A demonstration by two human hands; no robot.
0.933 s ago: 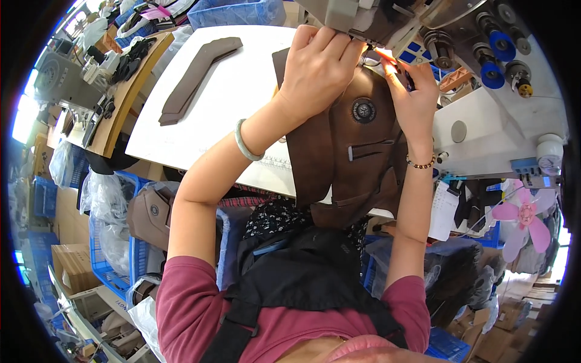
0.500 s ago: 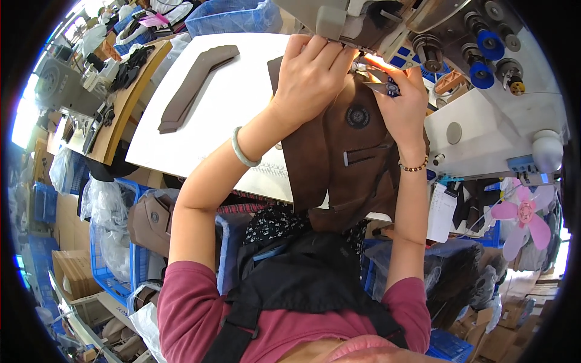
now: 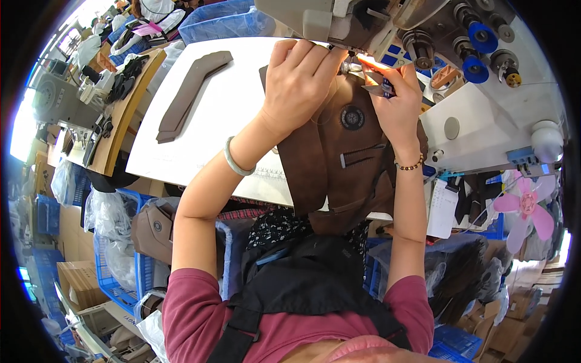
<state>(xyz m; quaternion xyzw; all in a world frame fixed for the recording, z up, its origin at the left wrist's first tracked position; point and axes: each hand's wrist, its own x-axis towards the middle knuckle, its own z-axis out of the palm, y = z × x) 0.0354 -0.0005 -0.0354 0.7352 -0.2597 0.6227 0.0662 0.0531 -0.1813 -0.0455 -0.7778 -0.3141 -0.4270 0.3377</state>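
Under the head of a sewing machine (image 3: 318, 25) lies a dark brown leather-like panel (image 3: 304, 166) with a round black emblem (image 3: 352, 118) and a slit-like opening. Its lower part hangs over the table's near edge. My left hand (image 3: 301, 85) rests over the panel's far end, fingers curled and pinched beside the needle area; what is between the fingertips is hidden. A thin loop of thread shows below that hand. To the right, my right hand (image 3: 396, 103) holds small thread snips (image 3: 381, 91), blades pointing left toward the lit needle area.
A folded brown strip (image 3: 192, 97) lies on the white table (image 3: 242, 72) to the left. Blue-topped thread tension knobs (image 3: 475, 70) sit on the machine at right. A pink fan (image 3: 525, 206) stands at far right. Blue crates (image 3: 227, 21) flank the workplace.
The whole view has shifted slightly. Both hands stay near the needle, and the snips' blades are turned a little differently in my right hand.
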